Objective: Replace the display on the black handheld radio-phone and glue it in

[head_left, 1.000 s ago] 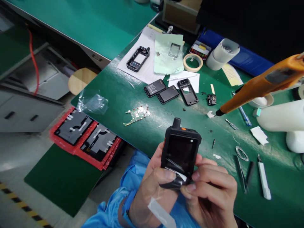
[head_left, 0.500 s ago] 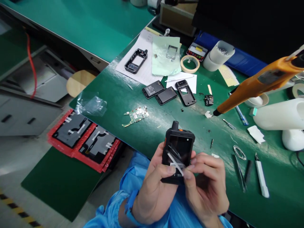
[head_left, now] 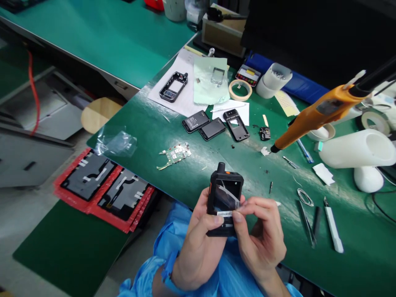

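A black two-way radio (head_left: pixel 220 206) with a stubby antenna, an orange top button and a screen stands tilted in my left hand (head_left: pixel 198 243), which is wrapped around its back and left side. My left thumb presses on the front, by a white barcode label (head_left: pixel 225 213). At the screen's lower right, my right hand (head_left: pixel 261 235) pinches the edge of a clear film (head_left: pixel 227 194). The film looks partly lifted, with a bright fold across the screen. My right fingertips hide its corner.
On the green bench (head_left: pixel 247 264) lie a circuit board (head_left: pixel 175 154), two batteries (head_left: pixel 212 128), an empty housing (head_left: pixel 173 87), tweezers (head_left: pixel 306 222) and a craft knife (head_left: pixel 333 227). An orange electric screwdriver (head_left: pixel 305 119) hangs at right. Red-wrapped parts (head_left: pixel 88 175) sit lower left.
The film's bright edge has shifted from a straight diagonal strip to a curve higher across the screen. Both hands still hold the same places. The whole view has shifted slightly.
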`<act>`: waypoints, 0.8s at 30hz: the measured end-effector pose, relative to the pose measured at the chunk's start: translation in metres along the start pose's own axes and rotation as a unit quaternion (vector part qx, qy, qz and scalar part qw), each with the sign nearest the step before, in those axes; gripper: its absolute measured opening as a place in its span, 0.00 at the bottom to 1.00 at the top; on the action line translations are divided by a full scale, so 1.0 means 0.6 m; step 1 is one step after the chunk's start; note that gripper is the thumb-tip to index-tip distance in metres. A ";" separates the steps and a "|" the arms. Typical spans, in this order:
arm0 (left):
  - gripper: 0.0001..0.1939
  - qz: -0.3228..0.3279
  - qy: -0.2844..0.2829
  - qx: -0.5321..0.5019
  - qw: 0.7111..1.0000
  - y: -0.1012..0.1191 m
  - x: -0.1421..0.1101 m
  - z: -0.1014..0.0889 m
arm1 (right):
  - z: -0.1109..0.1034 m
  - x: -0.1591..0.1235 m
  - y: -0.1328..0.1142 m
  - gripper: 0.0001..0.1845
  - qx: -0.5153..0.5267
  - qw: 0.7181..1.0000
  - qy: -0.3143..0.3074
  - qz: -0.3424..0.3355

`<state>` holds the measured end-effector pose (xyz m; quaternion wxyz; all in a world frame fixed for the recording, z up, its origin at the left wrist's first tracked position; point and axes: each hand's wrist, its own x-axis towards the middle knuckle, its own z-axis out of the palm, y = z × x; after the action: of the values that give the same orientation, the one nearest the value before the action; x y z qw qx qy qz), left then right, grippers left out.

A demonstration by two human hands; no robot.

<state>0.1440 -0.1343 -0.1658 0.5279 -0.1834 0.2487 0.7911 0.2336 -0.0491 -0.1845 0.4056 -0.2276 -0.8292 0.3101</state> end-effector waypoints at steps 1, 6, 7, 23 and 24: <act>0.18 0.000 0.006 0.001 1.000 0.000 0.001 -0.001 | 0.001 0.000 0.001 0.07 -0.003 1.000 -0.002 0.001; 0.20 0.005 0.032 0.018 0.999 0.000 0.009 -0.003 | 0.005 -0.001 0.005 0.05 -0.011 0.999 -0.012 0.030; 0.20 0.008 0.034 0.025 0.999 -0.001 0.010 -0.003 | 0.005 0.000 0.006 0.04 -0.007 0.999 -0.011 0.039; 0.18 0.383 -0.124 0.508 0.761 0.005 0.033 -0.059 | -0.004 -0.010 0.042 0.10 0.116 0.970 -0.029 0.210; 0.19 0.396 -0.127 0.524 0.743 0.008 0.035 -0.056 | -0.004 -0.012 0.043 0.10 0.119 0.969 -0.031 0.213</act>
<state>0.1328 -0.1400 -0.2038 0.2064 0.3392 0.6046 0.6905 0.2428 -0.0346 -0.2049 0.3283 -0.3395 -0.7310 0.4926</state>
